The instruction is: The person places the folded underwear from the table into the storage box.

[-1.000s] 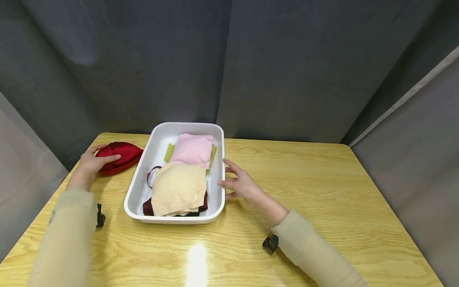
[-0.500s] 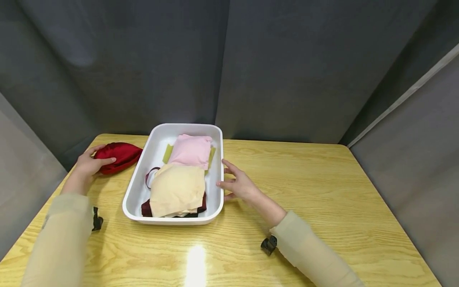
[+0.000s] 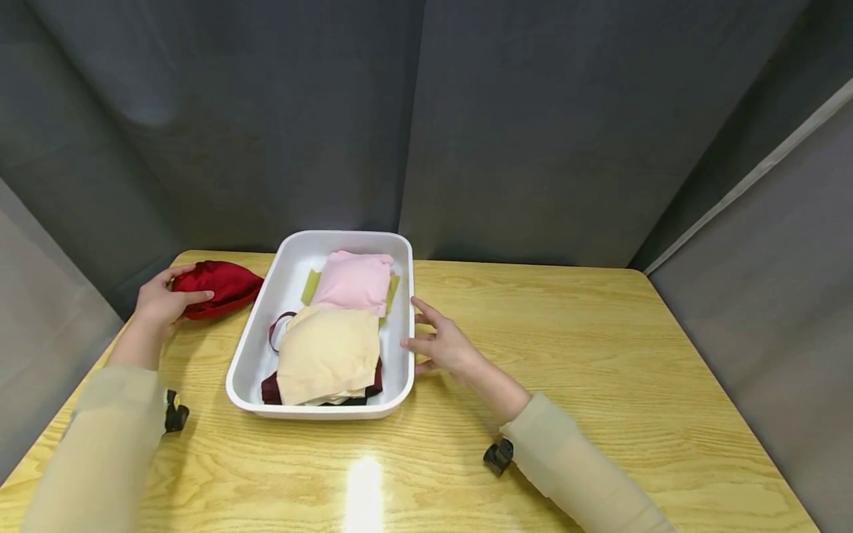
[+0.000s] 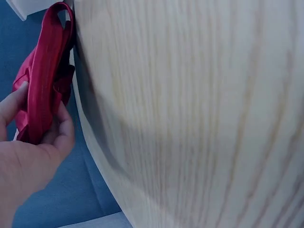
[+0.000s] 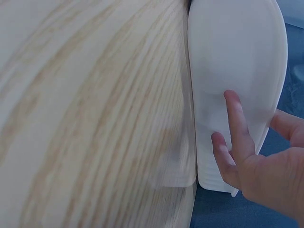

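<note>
A red satin cap (image 3: 223, 287), rounded with a banded opening, is at the table's back left corner beside the white tub. My left hand (image 3: 158, 302) pinches its near left edge, thumb on one side and fingers on the other. The left wrist view shows the red band (image 4: 42, 90) upright between thumb and fingers. My right hand (image 3: 449, 344) holds the right side of the white plastic tub (image 3: 252, 370). Its thumb hooks over the rim, and in the right wrist view spread fingers (image 5: 240, 126) lie along the outer wall.
Inside the tub lie a pink pillow-like pouch (image 3: 355, 281) over something olive green, a folded cream cloth (image 3: 329, 352) on dark maroon fabric (image 3: 269, 389), and a thin maroon loop (image 3: 273, 333). A dark curtain (image 3: 300, 111) hangs behind the wooden table (image 3: 586, 355).
My left hand has drawn slightly left and raised the near edge of the red cap a little. The right hand stays at the tub's side. The head view has shifted slightly.
</note>
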A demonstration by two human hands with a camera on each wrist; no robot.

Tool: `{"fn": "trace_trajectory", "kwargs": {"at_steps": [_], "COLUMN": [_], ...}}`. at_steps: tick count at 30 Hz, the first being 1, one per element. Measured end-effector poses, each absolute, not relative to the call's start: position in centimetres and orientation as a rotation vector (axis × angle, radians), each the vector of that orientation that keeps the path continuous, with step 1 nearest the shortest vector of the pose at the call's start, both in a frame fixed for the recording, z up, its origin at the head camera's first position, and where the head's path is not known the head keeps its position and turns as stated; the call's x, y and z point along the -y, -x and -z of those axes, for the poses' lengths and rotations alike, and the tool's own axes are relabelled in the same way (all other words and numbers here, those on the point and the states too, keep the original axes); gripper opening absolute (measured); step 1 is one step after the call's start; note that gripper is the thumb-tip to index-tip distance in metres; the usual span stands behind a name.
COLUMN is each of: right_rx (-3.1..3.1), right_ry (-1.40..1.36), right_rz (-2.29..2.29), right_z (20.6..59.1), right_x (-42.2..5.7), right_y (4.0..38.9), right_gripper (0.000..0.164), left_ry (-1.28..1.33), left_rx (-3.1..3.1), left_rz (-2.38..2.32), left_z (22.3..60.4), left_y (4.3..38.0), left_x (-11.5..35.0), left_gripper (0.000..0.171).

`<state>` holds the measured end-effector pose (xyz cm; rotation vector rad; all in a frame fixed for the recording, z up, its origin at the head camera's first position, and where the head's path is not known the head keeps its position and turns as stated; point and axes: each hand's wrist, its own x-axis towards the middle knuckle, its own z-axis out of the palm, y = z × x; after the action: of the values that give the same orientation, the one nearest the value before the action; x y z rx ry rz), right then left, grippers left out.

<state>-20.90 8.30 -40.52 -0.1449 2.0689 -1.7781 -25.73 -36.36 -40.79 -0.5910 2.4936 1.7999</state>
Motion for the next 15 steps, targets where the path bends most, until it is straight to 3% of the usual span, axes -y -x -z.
{"fn": "trace_trajectory", "kwargs": {"at_steps": [15], "right_rx": [-2.068], "right_ry": [0.162], "right_rz": [1.786], "right_z": [40.63], "right_x": [-8.39], "right_y": [21.00], "right_gripper": [0.079], "left_ry": [0.665], "left_rx": [-2.612], "left_rz": [-1.730], "left_z": [39.87], "left_y": [24.79], "left_x": [35.96], "left_gripper": [0.077]}}
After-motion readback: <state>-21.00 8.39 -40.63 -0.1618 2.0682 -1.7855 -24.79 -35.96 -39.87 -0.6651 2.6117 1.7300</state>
